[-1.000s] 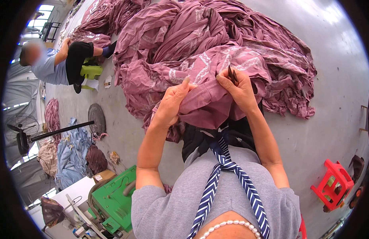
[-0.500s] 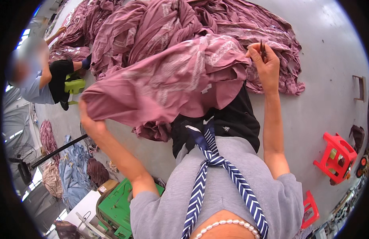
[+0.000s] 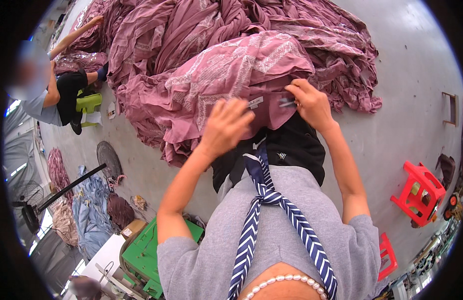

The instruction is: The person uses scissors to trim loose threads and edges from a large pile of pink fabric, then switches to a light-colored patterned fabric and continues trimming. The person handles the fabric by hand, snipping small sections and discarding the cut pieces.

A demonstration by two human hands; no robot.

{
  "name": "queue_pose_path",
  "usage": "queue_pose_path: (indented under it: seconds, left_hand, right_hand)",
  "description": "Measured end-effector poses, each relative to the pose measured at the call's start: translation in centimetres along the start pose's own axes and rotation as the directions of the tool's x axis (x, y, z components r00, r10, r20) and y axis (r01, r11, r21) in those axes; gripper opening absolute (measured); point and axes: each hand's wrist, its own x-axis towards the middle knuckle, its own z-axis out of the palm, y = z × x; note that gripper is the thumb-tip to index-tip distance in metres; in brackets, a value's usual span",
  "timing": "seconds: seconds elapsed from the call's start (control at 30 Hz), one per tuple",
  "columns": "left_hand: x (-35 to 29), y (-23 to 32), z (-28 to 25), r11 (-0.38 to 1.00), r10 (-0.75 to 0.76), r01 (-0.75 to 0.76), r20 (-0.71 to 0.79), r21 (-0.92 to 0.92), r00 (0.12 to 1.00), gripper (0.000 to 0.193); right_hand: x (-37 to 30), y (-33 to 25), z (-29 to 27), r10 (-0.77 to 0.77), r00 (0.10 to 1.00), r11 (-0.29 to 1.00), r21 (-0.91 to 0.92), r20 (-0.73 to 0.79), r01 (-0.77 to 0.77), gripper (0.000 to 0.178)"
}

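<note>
Mauve-pink cloth with white patterned bands [image 3: 211, 70] lies in folds across my lap, with a small white label [image 3: 255, 102] near its close edge. My left hand [image 3: 227, 126] is over this edge, just left of the label. Its fingers look apart and are blurred by motion, and nothing shows in them. My right hand [image 3: 311, 104] is closed on small thread snips [image 3: 287, 102], whose blades point left toward the label. The snips are blurred, and the fingers hide their handles. Whether either hand touches the cloth, I cannot tell.
A large heap of the same mauve cloth [image 3: 331, 50] spreads ahead on the grey floor. At the far left a person [image 3: 46, 100] sits on a green stool [image 3: 89, 102]. Red stools [image 3: 419, 192] stand at the right; a green machine table [image 3: 161, 252] is at lower left.
My left hand has let go of the cloth's left end and come in to the right; that end has dropped. My right hand has moved down and left with the snips, toward the label.
</note>
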Motion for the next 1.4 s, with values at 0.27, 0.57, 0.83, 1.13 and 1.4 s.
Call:
queue_pose_path:
  seconds: [0.27, 0.57, 0.83, 1.13, 1.4]
  left_hand:
    - [1.9, -2.7, -1.3, 0.987, -0.145, 0.151, -0.094, 0.061, 0.985, 0.058]
    - [5.6, -1.6, 0.3, 0.808, -0.258, 0.263, 0.085, -0.526, 0.962, 0.027]
    - [8.6, -1.7, -4.5, -0.04, -0.256, 0.664, 0.65, -0.746, 0.715, 0.029]
    - [9.4, -2.9, -4.3, -0.179, -0.297, 0.692, 0.709, -0.7, 0.64, 0.039]
    - [10.2, -3.2, -4.5, -0.197, -0.315, 0.69, 0.712, -0.696, 0.628, 0.037]
  right_hand:
    - [0.8, 4.0, -0.1, 0.192, 0.973, 0.916, 0.332, 0.13, -0.225, 0.02]
    - [4.1, 1.5, -4.8, 0.131, 0.939, 0.72, 0.62, 0.319, -0.311, 0.016]
    - [10.2, 2.9, -4.0, 0.18, 0.922, 0.553, 0.74, 0.342, -0.382, 0.016]
    - [10.0, 4.2, -0.7, 0.222, 0.975, 0.898, 0.393, -0.02, -0.196, 0.03]
    - [7.4, -2.8, -3.2, 0.055, 0.988, 0.982, 0.186, -0.147, -0.027, 0.028]
